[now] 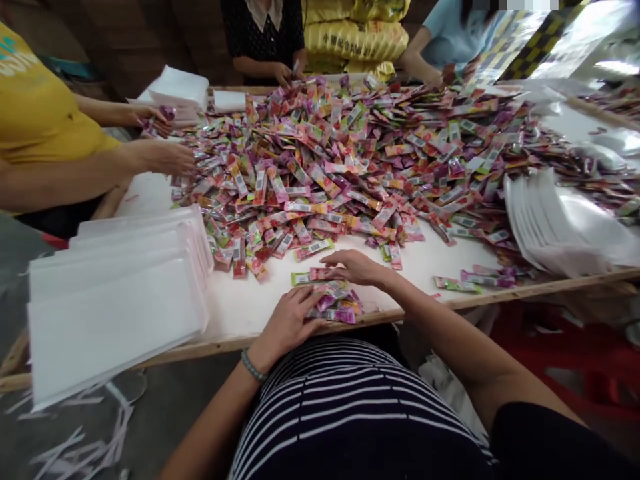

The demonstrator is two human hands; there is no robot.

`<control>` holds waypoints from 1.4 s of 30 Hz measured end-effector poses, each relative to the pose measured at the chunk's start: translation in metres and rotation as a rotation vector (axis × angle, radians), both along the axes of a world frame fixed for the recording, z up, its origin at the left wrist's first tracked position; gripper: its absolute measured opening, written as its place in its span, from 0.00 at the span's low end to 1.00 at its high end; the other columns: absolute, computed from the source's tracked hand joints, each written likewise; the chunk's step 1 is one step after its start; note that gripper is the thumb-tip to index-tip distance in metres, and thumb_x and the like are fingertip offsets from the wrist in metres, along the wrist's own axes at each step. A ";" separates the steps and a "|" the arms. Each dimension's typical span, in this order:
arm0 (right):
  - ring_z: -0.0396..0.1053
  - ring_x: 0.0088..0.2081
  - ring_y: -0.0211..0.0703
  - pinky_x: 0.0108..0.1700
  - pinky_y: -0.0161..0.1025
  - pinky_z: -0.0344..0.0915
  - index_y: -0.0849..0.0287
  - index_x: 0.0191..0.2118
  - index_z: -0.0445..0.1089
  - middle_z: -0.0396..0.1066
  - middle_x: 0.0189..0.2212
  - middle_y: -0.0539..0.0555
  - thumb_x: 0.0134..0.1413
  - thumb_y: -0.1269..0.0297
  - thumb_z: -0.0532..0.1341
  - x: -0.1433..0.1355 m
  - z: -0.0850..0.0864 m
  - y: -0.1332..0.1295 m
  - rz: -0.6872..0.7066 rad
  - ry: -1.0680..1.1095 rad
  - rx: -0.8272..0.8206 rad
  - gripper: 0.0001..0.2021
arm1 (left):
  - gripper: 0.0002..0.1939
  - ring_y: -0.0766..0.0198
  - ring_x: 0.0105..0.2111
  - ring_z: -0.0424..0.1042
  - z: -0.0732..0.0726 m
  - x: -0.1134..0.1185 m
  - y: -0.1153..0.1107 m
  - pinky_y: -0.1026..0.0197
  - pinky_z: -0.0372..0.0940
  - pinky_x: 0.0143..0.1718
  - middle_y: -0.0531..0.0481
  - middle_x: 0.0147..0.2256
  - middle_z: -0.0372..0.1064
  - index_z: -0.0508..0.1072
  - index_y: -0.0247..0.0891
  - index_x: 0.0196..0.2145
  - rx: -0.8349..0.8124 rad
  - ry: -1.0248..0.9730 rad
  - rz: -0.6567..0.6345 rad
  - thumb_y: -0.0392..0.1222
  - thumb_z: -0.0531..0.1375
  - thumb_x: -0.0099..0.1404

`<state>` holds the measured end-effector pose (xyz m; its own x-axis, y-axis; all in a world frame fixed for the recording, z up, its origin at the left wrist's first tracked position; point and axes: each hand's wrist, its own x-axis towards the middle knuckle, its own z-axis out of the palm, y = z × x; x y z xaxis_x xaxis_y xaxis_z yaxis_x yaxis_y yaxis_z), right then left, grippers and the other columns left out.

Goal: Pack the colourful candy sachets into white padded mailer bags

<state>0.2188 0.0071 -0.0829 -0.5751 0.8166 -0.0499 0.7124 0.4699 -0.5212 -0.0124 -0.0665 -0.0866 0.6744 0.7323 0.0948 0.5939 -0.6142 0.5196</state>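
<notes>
Close to the near edge of the tabletop (235, 307), both of the person's hands are at a small pile of printed sachets (336, 303), mostly purple, pink and green. The left hand (290, 315), with a beaded bracelet (253, 365) at its wrist, lies against the left side of the pile, its thumb standing apart from the fingers, which reach onto the sachets. On the far side of the pile, the right hand (357, 267) comes in from the right, fingers bent and pointing left over a pink sachet (319, 274); whether they pinch it cannot be told.

Beyond the hands, a large heap (350, 160) of similar sachets spreads across the middle and far part of the tabletop. To the right of the small pile, a few loose sachets lie near the edge, among them a green sachet (455, 285) and a purple sachet (487, 278). A flat white stack (115, 307) lies near left, and a curved white stack (540, 227) sits on the right.

At the left, a co-worker in a yellow shirt (50, 113) reaches toward the heap. Two more people are on the far side, one in a dark top (263, 33) and one in a light blue top (453, 37), with yellow sacks (355, 40) between them.
</notes>
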 end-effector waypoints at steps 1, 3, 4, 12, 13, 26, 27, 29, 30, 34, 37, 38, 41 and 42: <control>0.71 0.47 0.45 0.49 0.41 0.64 0.59 0.51 0.72 0.75 0.46 0.59 0.57 0.64 0.62 0.007 -0.005 -0.004 -0.020 0.014 0.007 0.17 | 0.27 0.53 0.57 0.63 0.002 -0.003 0.000 0.47 0.60 0.58 0.40 0.57 0.63 0.62 0.43 0.60 0.014 -0.020 0.052 0.52 0.56 0.66; 0.70 0.46 0.45 0.49 0.42 0.64 0.59 0.51 0.72 0.74 0.45 0.59 0.56 0.65 0.63 0.021 -0.012 -0.010 -0.043 0.019 0.023 0.16 | 0.25 0.52 0.58 0.61 0.003 -0.007 0.002 0.46 0.58 0.60 0.39 0.58 0.62 0.64 0.41 0.59 0.041 -0.026 0.216 0.52 0.53 0.68; 0.70 0.44 0.45 0.47 0.41 0.64 0.59 0.49 0.73 0.74 0.43 0.59 0.56 0.66 0.63 0.025 -0.015 -0.012 -0.055 0.019 0.026 0.15 | 0.26 0.49 0.59 0.59 0.003 -0.007 0.005 0.44 0.56 0.60 0.37 0.59 0.60 0.64 0.39 0.59 0.036 -0.011 0.297 0.53 0.53 0.68; 0.70 0.42 0.42 0.45 0.37 0.63 0.59 0.42 0.76 0.75 0.40 0.56 0.58 0.72 0.58 -0.006 -0.016 -0.002 -0.047 0.133 0.109 0.10 | 0.43 0.40 0.67 0.40 -0.006 0.022 0.022 0.37 0.48 0.62 0.31 0.67 0.39 0.44 0.39 0.67 -0.141 0.054 0.371 0.63 0.53 0.63; 0.70 0.43 0.43 0.46 0.38 0.63 0.60 0.42 0.76 0.75 0.41 0.57 0.58 0.72 0.58 -0.009 -0.013 -0.002 0.008 0.121 0.085 0.10 | 0.46 0.39 0.66 0.41 -0.005 0.023 0.022 0.37 0.49 0.61 0.31 0.66 0.40 0.44 0.39 0.67 -0.152 0.075 0.361 0.64 0.56 0.61; 0.64 0.51 0.51 0.52 0.50 0.59 0.58 0.58 0.66 0.68 0.51 0.62 0.63 0.62 0.56 0.003 -0.015 -0.057 -0.013 -0.036 0.127 0.19 | 0.44 0.42 0.62 0.52 0.008 0.021 0.016 0.40 0.55 0.58 0.37 0.63 0.49 0.52 0.43 0.65 -0.187 0.207 0.165 0.52 0.66 0.55; 0.63 0.51 0.51 0.52 0.49 0.60 0.57 0.57 0.68 0.68 0.51 0.61 0.63 0.63 0.55 0.001 -0.021 -0.056 -0.036 -0.016 0.153 0.18 | 0.44 0.43 0.62 0.52 0.008 0.022 0.015 0.41 0.55 0.58 0.36 0.63 0.50 0.51 0.42 0.65 -0.190 0.206 0.175 0.50 0.65 0.56; 0.63 0.52 0.51 0.52 0.49 0.60 0.54 0.52 0.72 0.68 0.52 0.60 0.63 0.63 0.56 0.001 -0.028 -0.053 -0.090 0.056 0.194 0.15 | 0.45 0.42 0.61 0.53 0.009 0.024 0.015 0.40 0.55 0.58 0.35 0.62 0.52 0.51 0.41 0.65 -0.184 0.220 0.218 0.50 0.66 0.55; 0.63 0.52 0.51 0.53 0.49 0.60 0.53 0.49 0.74 0.68 0.51 0.59 0.62 0.63 0.57 0.002 -0.030 -0.053 -0.127 0.105 0.208 0.13 | 0.46 0.41 0.61 0.53 0.009 0.025 0.015 0.40 0.55 0.58 0.35 0.62 0.52 0.52 0.41 0.65 -0.181 0.229 0.233 0.51 0.67 0.54; 0.68 0.43 0.46 0.46 0.43 0.65 0.53 0.38 0.78 0.74 0.38 0.56 0.61 0.59 0.59 0.005 -0.012 -0.048 -0.287 0.307 0.172 0.10 | 0.51 0.40 0.59 0.55 0.010 0.028 0.017 0.38 0.55 0.57 0.36 0.62 0.55 0.50 0.41 0.66 -0.195 0.199 0.209 0.54 0.68 0.51; 0.70 0.38 0.41 0.42 0.38 0.65 0.54 0.40 0.77 0.74 0.35 0.54 0.63 0.58 0.56 -0.007 0.008 -0.039 -0.242 0.317 0.114 0.13 | 0.60 0.41 0.62 0.53 0.006 0.023 0.019 0.40 0.55 0.58 0.34 0.64 0.49 0.37 0.40 0.68 -0.173 0.048 0.181 0.56 0.69 0.49; 0.70 0.39 0.41 0.43 0.37 0.65 0.54 0.41 0.77 0.75 0.37 0.54 0.64 0.58 0.56 -0.013 0.012 -0.036 -0.189 0.273 0.102 0.13 | 0.63 0.41 0.63 0.50 0.004 0.019 0.020 0.40 0.54 0.59 0.33 0.66 0.44 0.33 0.40 0.68 -0.153 -0.002 0.184 0.58 0.69 0.49; 0.66 0.53 0.50 0.52 0.45 0.62 0.56 0.52 0.72 0.70 0.51 0.60 0.60 0.53 0.59 -0.026 0.012 -0.031 -0.004 0.031 0.046 0.19 | 0.62 0.41 0.66 0.44 0.001 0.006 0.016 0.41 0.51 0.61 0.31 0.67 0.39 0.32 0.39 0.68 -0.120 -0.011 0.216 0.59 0.68 0.50; 0.61 0.57 0.55 0.54 0.50 0.60 0.57 0.57 0.68 0.66 0.56 0.63 0.57 0.49 0.61 -0.027 0.008 -0.033 0.048 -0.054 0.022 0.26 | 0.59 0.41 0.65 0.45 0.001 0.003 0.014 0.41 0.51 0.61 0.31 0.66 0.41 0.35 0.38 0.68 -0.122 0.029 0.221 0.57 0.67 0.52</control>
